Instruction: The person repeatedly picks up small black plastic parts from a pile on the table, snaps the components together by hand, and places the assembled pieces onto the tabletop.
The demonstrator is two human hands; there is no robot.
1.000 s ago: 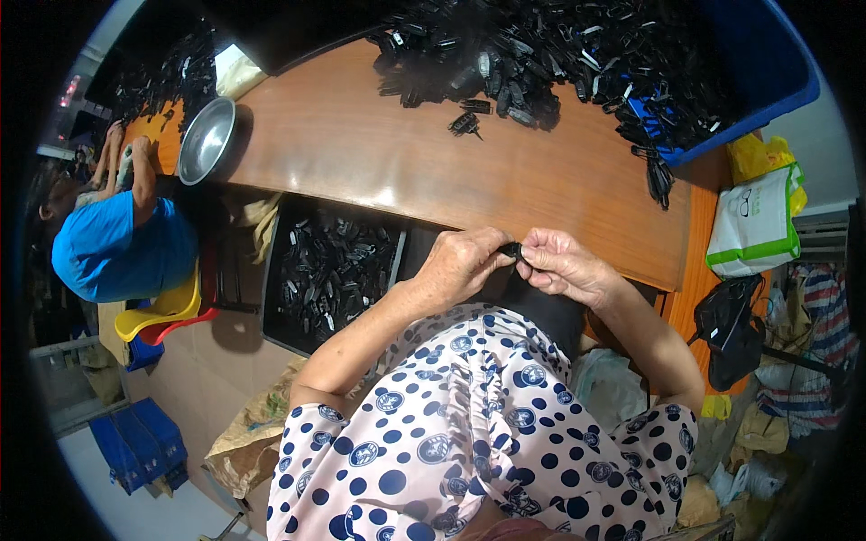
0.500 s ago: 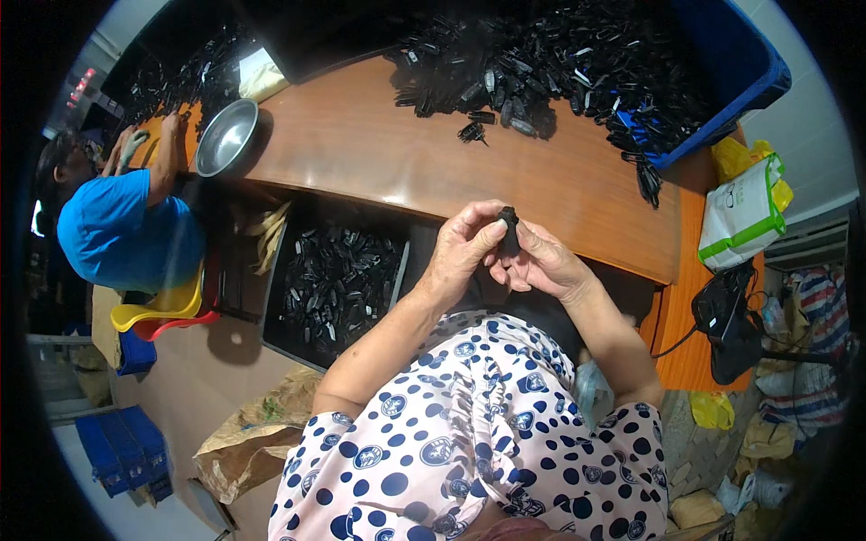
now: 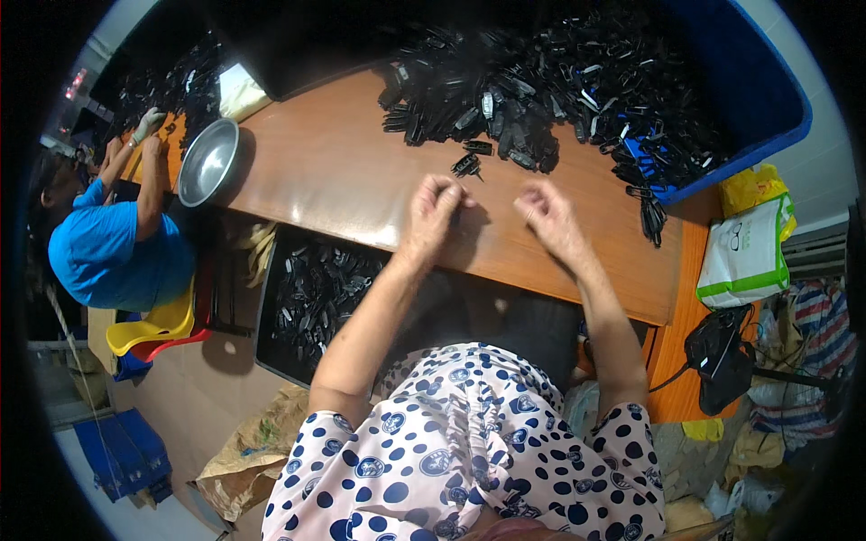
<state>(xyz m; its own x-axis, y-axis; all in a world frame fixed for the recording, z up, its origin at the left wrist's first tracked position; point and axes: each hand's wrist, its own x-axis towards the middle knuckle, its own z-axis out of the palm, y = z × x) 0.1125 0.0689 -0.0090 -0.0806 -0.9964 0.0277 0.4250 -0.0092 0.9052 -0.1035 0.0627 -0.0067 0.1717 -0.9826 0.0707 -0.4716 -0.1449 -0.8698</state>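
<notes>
My left hand [image 3: 435, 219] is over the front part of the wooden table [image 3: 352, 162], its fingers curled in toward the thumb. Whatever its palm holds, if anything, is hidden. My right hand [image 3: 552, 221] is held apart from it, fingers loosely bent, and no object shows between them. Just beyond my left hand lie a small black part with thin prongs [image 3: 466, 165] and a short black casing [image 3: 478, 147]. Behind them spreads a big heap of black plastic parts [image 3: 505, 99], several with shiny grey faces. Neither hand touches the heap.
A blue bin [image 3: 758, 149] tips toward the table at right. Below the table edge at left is a black tray [image 3: 267, 325] of black parts. A metal bowl [image 3: 209, 162] sits at the table's left, near a co-worker in blue [image 3: 126, 243]. A white-green bag [image 3: 744, 252] stands right.
My hands have separated and moved forward over the table. The small black part they held together no longer shows. The view has shifted slightly, and the co-worker's arms have moved.
</notes>
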